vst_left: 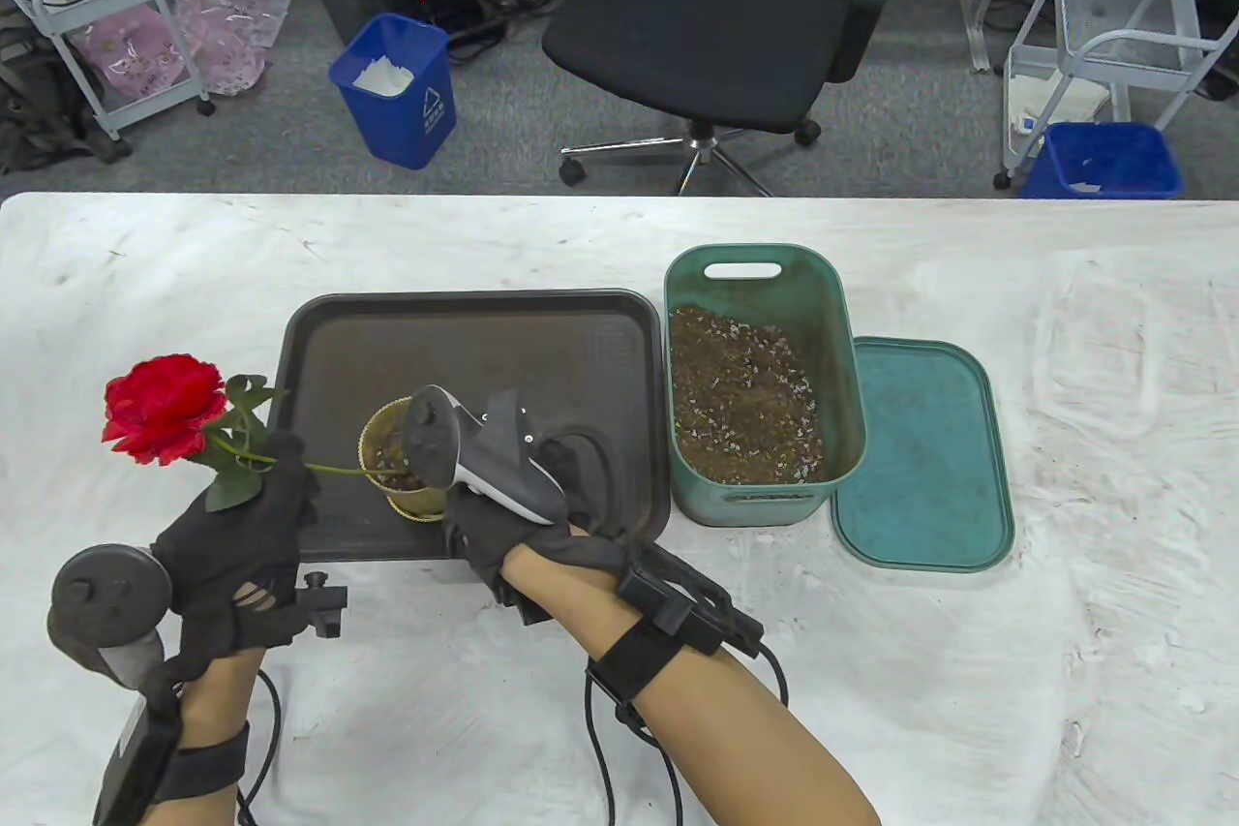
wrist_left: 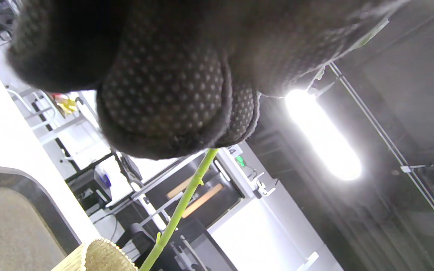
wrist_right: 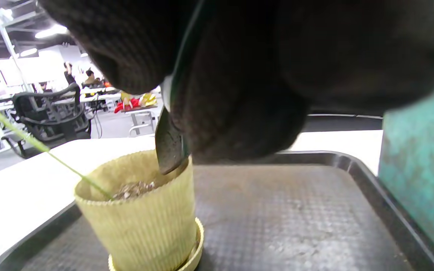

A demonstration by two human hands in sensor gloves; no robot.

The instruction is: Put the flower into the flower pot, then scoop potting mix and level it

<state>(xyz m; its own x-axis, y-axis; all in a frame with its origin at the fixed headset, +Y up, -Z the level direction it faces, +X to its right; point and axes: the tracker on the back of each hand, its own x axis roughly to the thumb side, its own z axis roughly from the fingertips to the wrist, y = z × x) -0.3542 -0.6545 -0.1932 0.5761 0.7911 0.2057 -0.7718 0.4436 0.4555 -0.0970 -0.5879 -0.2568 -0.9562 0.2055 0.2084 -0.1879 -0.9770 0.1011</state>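
Red flower (vst_left: 160, 407) pinched by stem in L hand (vst_left: 237, 531).
R hand (vst_left: 523, 516) grips trowel (wrist_right: 170, 145), tip in yellow pot (wrist_right: 141, 210) w/ mix.

I'm wearing black dotted gloves on my left hand (vst_left: 237, 540) and right hand (vst_left: 528, 526), grey-black trackers strapped on, black wristbands trailing black cables.

A flower pot (vst_left: 402, 468) stood on a tray (vst_left: 484, 351) at the table's (vst_left: 145, 284) near left, a flower's (vst_left: 160, 410) stem slanting into it from the left. A soil-filled bin (vst_left: 760, 381) sat just right of the tray, its lid (vst_left: 920, 458) lying further right.
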